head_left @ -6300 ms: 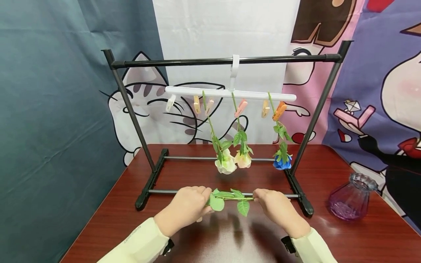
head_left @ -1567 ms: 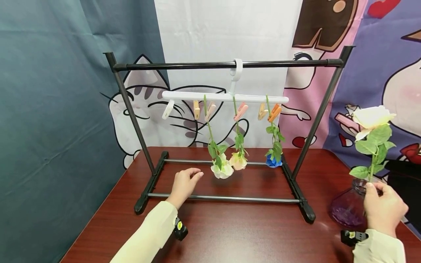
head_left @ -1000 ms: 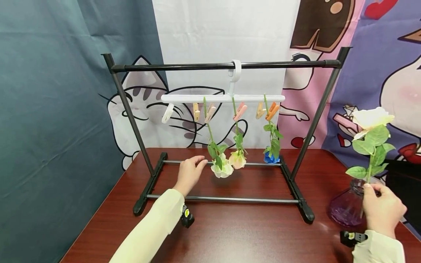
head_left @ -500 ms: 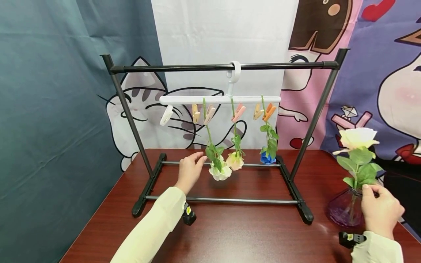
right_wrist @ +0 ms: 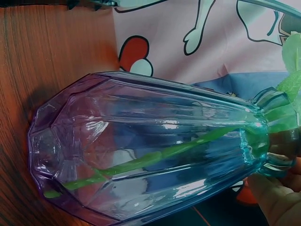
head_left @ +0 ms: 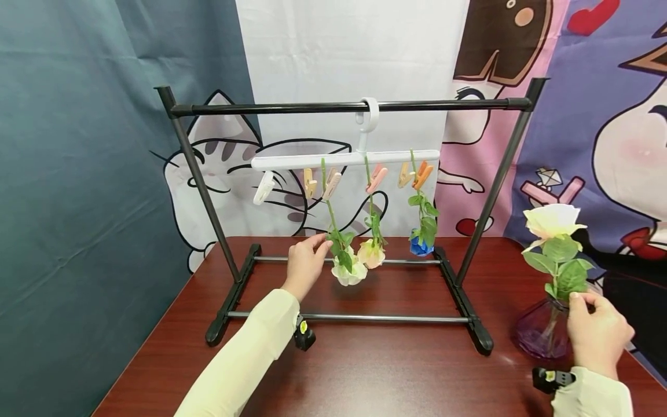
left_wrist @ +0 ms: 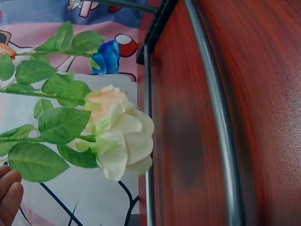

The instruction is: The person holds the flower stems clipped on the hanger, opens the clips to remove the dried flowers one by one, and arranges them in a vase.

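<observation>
Your right hand [head_left: 596,330] pinches the cream rose [head_left: 553,221] at the purple vase [head_left: 542,333]; your left hand [head_left: 304,266], fingers loosely extended, touches a hanging rose [head_left: 348,272].

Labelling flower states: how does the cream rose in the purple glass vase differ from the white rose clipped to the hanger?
The cream rose stands bloom-up, its stem inside the purple glass vase; the white rose hangs bloom-down from a peg on the white hanger. The right hand pinches the cream rose's stem at the vase mouth; the left hand only reaches the white rose's leaves. Both have green leafy stems.
</observation>
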Motion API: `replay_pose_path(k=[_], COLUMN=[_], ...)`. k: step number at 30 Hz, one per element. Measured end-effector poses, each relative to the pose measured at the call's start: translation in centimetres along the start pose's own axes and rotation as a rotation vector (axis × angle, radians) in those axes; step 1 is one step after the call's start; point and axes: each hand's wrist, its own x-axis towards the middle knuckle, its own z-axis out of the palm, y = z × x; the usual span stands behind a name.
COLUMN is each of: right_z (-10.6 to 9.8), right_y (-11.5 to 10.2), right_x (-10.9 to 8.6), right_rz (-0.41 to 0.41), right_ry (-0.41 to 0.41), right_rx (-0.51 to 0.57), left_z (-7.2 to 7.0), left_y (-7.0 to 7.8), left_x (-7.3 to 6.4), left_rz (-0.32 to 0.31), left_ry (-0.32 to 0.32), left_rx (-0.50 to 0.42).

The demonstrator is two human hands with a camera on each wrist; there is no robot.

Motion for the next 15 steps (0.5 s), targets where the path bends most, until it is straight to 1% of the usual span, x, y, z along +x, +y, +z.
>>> replay_pose_path(k=[4, 8, 11, 13, 15], right_z=[0.0, 0.0, 0.0, 0.0, -0.1], right_y=[-0.3, -0.5, -0.5, -0.4, -0.2], right_x=[0.0, -0.1, -0.2, -0.2, -0.2], right_rz=[-0.018, -0.023, -0.026, -0.028, -0.032], right_ry=[0.016, 0.018, 0.016, 0.015, 0.018], right_rx=[0.007, 0.014, 0.014, 0.01, 0.003], left_z=[0.1, 0.1, 0.1, 0.2, 0.3], left_y=[0.3, 0.3, 0.5, 0.7, 0.8], left_x=[0.3, 0.7, 0.9, 1.1, 1.2], left_rz=[-0.009, 0.004, 0.029, 0.035, 0.032], left_ry=[-0.001, 0.037, 0.074, 0.083, 0.078], left_rx=[-0.006, -0.026, -0.037, -0.048, -0.056])
